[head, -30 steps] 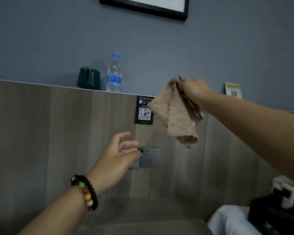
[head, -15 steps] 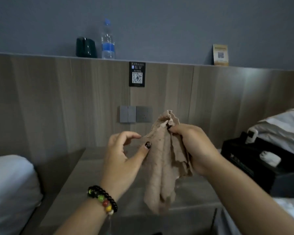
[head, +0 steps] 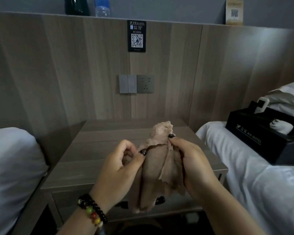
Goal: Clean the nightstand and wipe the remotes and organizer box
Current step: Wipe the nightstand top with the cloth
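Lowered since half a second ago: both hands and the cloth, now held in front of the nightstand, with the left hand closed onto the cloth where it earlier hovered apart from it.

Largest to smallest, all placed against the nightstand:

Wood-grain headboard panel directly behind, with a grey wall switch and socket and a black QR-code sign above that. White beds on both sides: left bed, right bed. Grey wooden top, drawer front partly hidden by the cloth.

Black organizer box off to the right, resting on the right bed, well apart from the hands. White remotes standing in its far end; white tissue showing through its top slot.

Tan cleaning cloth in front, above the near edge, hanging in loose folds, not touching the top.

Right hand curled round the cloth's right side, thumb and forefinger pinching the upper fold. Left hand pinching the left edge between thumb and fingers; beaded bracelet on that wrist.

Judged step: gathering and refolding the cloth into a usable pad before wiping. Wiping apparently not yet begun. Next move likely calls for bunching the cloth into one hand, then pressing it flat on the top and sweeping across.
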A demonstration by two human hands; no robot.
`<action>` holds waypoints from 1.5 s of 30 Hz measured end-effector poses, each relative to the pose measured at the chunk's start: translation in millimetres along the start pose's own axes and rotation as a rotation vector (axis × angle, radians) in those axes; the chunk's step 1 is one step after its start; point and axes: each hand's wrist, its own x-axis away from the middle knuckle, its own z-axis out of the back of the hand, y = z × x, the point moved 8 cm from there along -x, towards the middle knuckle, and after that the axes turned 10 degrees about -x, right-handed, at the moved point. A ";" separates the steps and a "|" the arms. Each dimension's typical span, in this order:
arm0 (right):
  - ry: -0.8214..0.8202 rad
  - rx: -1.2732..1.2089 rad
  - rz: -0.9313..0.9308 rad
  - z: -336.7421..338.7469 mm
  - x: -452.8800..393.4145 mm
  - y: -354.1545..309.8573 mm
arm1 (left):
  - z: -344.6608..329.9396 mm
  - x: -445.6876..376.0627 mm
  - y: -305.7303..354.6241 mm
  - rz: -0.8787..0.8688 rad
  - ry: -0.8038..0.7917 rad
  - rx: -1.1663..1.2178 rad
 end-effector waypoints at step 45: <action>0.392 0.392 0.226 86.8 21.0 -10.7 | 28.0 17.3 -94.1 0.334 -0.015 0.099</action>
